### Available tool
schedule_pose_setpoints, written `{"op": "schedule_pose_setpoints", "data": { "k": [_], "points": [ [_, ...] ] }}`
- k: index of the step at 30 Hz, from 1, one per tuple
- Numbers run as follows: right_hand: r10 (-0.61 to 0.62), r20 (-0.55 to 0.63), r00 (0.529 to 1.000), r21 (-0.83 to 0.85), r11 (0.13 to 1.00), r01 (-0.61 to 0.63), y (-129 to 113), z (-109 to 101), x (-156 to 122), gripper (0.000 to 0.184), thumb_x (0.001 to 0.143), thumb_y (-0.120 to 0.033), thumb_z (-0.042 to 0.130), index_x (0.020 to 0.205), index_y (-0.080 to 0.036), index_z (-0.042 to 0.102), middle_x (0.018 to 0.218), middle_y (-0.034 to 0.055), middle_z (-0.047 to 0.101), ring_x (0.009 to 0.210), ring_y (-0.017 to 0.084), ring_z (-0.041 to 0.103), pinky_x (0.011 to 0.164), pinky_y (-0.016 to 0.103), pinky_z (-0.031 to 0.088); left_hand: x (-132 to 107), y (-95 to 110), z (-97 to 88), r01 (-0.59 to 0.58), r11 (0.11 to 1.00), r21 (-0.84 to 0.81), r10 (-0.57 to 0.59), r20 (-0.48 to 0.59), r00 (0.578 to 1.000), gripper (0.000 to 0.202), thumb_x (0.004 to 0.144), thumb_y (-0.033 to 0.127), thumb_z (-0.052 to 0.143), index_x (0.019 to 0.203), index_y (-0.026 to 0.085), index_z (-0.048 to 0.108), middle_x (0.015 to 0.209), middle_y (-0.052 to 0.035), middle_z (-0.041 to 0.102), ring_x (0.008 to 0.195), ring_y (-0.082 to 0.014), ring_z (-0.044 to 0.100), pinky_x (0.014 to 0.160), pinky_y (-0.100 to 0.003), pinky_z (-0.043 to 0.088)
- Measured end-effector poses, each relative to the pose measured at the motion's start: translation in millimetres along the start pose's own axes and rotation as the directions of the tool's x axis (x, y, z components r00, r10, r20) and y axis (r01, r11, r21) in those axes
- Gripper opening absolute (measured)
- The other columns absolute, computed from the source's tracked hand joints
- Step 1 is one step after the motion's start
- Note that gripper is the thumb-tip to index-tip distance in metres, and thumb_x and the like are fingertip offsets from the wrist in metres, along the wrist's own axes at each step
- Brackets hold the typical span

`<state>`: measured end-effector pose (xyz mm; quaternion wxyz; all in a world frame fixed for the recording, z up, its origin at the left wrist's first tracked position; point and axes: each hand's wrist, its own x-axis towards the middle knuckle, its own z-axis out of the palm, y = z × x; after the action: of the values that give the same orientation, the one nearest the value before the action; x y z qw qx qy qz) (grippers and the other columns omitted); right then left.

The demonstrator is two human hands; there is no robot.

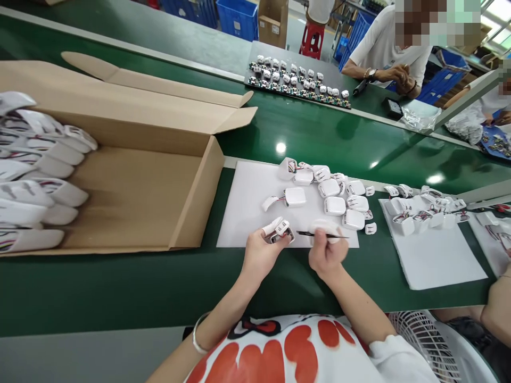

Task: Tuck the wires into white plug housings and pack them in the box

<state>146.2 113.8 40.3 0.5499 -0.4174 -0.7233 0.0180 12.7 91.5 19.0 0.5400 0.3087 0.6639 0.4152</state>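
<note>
My left hand (261,254) is closed on a small open white plastic housing (284,232), whose inside shows dark and red parts. A white covering sits on one of its fingertips. To the right, my right hand (329,252) pinches a pair of thin black tweezers (305,233), their tip pointing left toward the housing, a short gap away. A blurred white patch lies around the right fingers; I cannot make out what it is. Behind both hands, several white housings (334,205) with small white pieces and wires lie on a white sheet (247,213).
An open cardboard box (191,197) on the left holds stacked white shells (51,154). More housings lie on a second white sheet (443,266) at right. Across the green bench, a black tray (299,93) carries small boards. Co-workers sit opposite; a fan (425,340) stands lower right.
</note>
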Motion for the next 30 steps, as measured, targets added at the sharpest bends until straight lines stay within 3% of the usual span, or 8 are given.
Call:
{"op": "schedule_pose_setpoints", "data": {
  "k": [3, 7, 13, 20, 30],
  "points": [
    [0.014, -0.006, 1.000, -0.024, 1.000, -0.014, -1.7, -7.0, 9.4, 0.022, 0.093, -0.017, 0.047, 0.072, -0.017, 0.054, 0.063, 0.0028, 0.059, 0.057, 0.013, 0.057, 0.051, 0.023, 0.047, -0.2, 0.7, -0.1, 0.012, 1.000, -0.016, -0.012, 0.003, 1.000, 0.045, 0.059, 0.033, 0.075, 0.097, 0.011, 0.070, 0.089, -0.0067, 0.071, 0.087, -0.0246, 0.064, 0.082, -0.034, 0.049],
    [0.016, 0.064, 0.998, -0.036, 0.999, -0.014, -0.2, 4.8, 3.5, 0.024, 0.093, -0.016, 0.047, 0.069, -0.017, 0.051, 0.056, -0.0002, 0.053, 0.050, 0.010, 0.050, 0.047, 0.021, 0.044, -0.5, 1.5, 0.0, 0.017, 1.000, -0.026, -0.016, 0.006, 1.000, 0.047, 0.058, 0.033, 0.075, 0.098, 0.010, 0.069, 0.090, -0.0074, 0.071, 0.090, -0.0261, 0.064, 0.083, -0.035, 0.049],
    [-0.033, 0.016, 0.999, -0.035, 0.999, 0.033, 5.6, 18.5, -11.1, 0.016, 0.093, -0.015, 0.047, 0.079, -0.017, 0.055, 0.065, 0.0040, 0.060, 0.060, 0.013, 0.057, 0.054, 0.023, 0.049, -2.8, 4.1, -0.6, 0.021, 1.000, -0.016, -0.021, 0.006, 1.000, 0.041, 0.059, 0.032, 0.073, 0.094, 0.011, 0.070, 0.088, -0.0055, 0.070, 0.090, -0.0258, 0.063, 0.084, -0.034, 0.047],
    [-0.018, 0.061, 0.998, -0.045, 0.999, 0.020, 3.4, 23.7, -11.5, 0.016, 0.094, -0.016, 0.046, 0.081, -0.016, 0.056, 0.067, 0.0041, 0.061, 0.061, 0.013, 0.059, 0.055, 0.022, 0.050, -0.8, 1.6, 0.3, 0.020, 1.000, -0.011, -0.020, 0.006, 1.000, 0.037, 0.057, 0.031, 0.075, 0.086, 0.009, 0.069, 0.079, -0.0057, 0.069, 0.085, -0.0270, 0.063, 0.078, -0.034, 0.049],
    [0.114, 0.013, 0.993, -0.167, 0.980, -0.110, -2.0, 20.5, -4.6, 0.031, 0.094, -0.019, 0.047, 0.062, -0.017, 0.048, 0.051, -0.0026, 0.046, 0.046, 0.009, 0.041, 0.045, 0.022, 0.034, -1.0, 0.1, -0.3, 0.009, 0.998, -0.065, -0.009, -0.001, 1.000, 0.038, 0.055, 0.027, 0.078, 0.089, 0.012, 0.071, 0.081, -0.0052, 0.070, 0.083, -0.0243, 0.064, 0.079, -0.032, 0.050]
  ]
}}
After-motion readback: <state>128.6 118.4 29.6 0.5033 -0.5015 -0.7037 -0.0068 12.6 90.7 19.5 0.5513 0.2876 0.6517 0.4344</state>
